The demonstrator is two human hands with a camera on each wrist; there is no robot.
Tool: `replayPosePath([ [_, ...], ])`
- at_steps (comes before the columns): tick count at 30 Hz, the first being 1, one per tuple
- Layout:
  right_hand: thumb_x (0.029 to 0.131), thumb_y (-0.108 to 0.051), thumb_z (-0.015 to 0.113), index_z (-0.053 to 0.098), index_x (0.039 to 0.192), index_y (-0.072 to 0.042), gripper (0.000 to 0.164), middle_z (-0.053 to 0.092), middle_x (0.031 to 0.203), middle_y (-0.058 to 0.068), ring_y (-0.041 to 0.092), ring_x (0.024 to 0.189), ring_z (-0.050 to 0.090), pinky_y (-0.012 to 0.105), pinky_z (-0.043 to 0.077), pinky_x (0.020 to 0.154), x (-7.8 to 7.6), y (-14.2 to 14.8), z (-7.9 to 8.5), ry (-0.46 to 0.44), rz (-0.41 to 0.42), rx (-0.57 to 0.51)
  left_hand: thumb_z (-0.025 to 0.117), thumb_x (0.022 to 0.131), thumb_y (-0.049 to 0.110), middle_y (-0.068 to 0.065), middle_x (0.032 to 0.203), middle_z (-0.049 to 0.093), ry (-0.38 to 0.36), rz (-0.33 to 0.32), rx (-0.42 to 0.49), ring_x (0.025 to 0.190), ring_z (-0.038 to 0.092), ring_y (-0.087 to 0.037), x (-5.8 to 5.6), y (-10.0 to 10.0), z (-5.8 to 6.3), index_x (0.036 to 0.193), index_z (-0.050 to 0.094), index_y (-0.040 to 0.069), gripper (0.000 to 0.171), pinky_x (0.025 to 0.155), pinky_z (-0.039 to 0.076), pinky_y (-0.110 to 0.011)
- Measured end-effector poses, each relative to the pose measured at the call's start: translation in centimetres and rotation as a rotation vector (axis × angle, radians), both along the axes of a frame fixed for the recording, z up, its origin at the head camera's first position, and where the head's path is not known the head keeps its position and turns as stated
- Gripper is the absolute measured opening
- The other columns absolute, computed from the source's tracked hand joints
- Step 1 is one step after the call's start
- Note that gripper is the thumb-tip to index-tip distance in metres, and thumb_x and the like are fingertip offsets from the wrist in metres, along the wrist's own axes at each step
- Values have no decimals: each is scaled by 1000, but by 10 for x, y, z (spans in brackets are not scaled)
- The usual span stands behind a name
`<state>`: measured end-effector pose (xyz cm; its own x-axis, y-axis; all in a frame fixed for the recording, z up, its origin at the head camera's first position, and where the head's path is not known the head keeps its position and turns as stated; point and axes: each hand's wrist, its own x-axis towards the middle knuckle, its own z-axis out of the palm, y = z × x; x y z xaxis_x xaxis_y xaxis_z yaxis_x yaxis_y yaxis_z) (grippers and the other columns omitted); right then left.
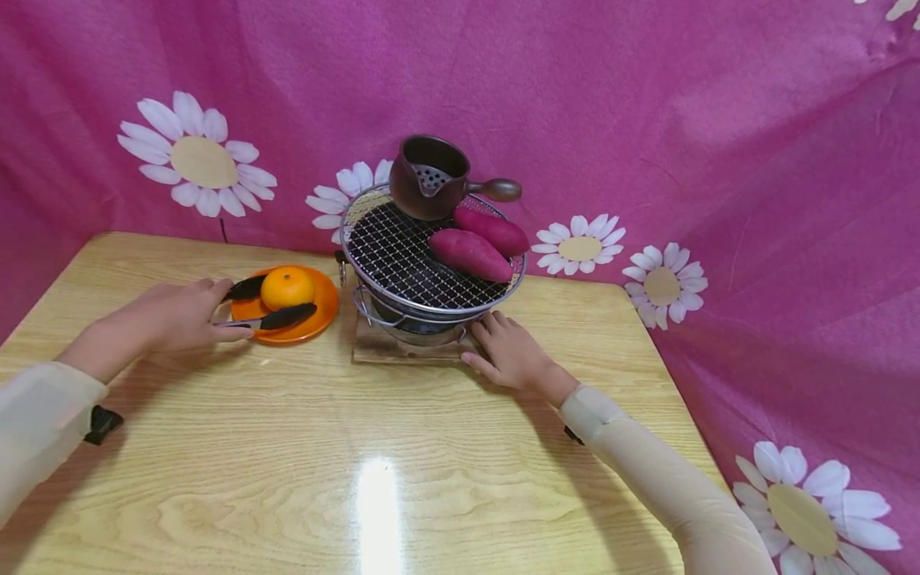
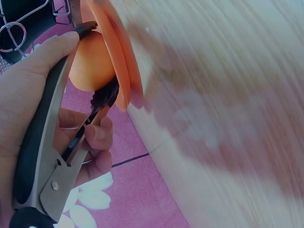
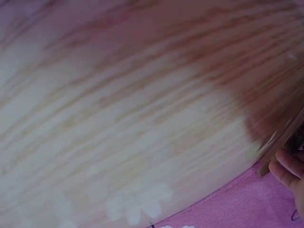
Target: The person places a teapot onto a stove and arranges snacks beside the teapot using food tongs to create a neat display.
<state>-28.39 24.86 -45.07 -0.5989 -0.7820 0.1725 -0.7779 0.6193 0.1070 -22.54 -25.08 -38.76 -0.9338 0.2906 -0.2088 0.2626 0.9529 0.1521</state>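
My L hand [image 1: 176, 318] grips tongs [image 2: 50, 123] astride left-side orange [image 1: 286, 288], prob. light, softish, slippery, so nip mid-sides; can't tell R hand's [image 1: 510, 351] hold.

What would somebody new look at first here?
Probably the bright orange fruit on its orange plate, with tongs in the person's left hand reaching either side of it. Next, perhaps, the two purple-pink sweet potatoes lying on the round grill, beside the brown pot.

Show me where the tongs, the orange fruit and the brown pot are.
Tongs [image 2: 37, 135], left wrist view, on the dark handle.
Orange fruit [image 1: 287, 288], head view, middle of its peel.
Brown pot [image 1: 414, 196], head view, outer wall below the rim.
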Motion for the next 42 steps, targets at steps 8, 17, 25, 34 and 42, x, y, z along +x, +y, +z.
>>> replayPosePath([
  [8,104,-65,14,53,139,-4,80,56,125,19,35,115,55,50,51,97,-2,0,-1,14,9,-5,59,86,77,-41,141,48,18,-6,33,114,60,-56,-1,3,-1,147,39,-11,109,90,49,-70],
  [17,103,-66,11,51,141,-4,83,56,127,19,36,117,55,50,51,99,-2,0,-2,7,0,2,59,86,77,-39,138,52,26,-2,48,109,62,-51,-2,3,-1,147,39,-9,107,90,50,-68],
  [25,103,-68,10,49,144,-4,86,56,129,20,38,119,56,51,50,101,-1,1,-2,-1,-7,-2,57,86,79,-37,136,53,22,12,56,99,65,-48,-1,1,1,147,38,-9,109,86,51,-68],
  [34,103,-67,12,52,141,-3,84,56,130,21,37,120,55,51,49,102,1,0,-1,4,0,-2,59,86,77,-28,124,61,46,19,95,87,66,-40,-1,-3,4,136,45,-5,97,77,53,-62],
  [42,103,-67,10,51,142,-3,86,55,132,20,36,122,54,51,49,104,1,-1,1,-5,-9,11,59,87,75,-30,134,57,26,45,105,102,63,-48,-2,-3,9,140,44,-2,95,82,51,-66],
])
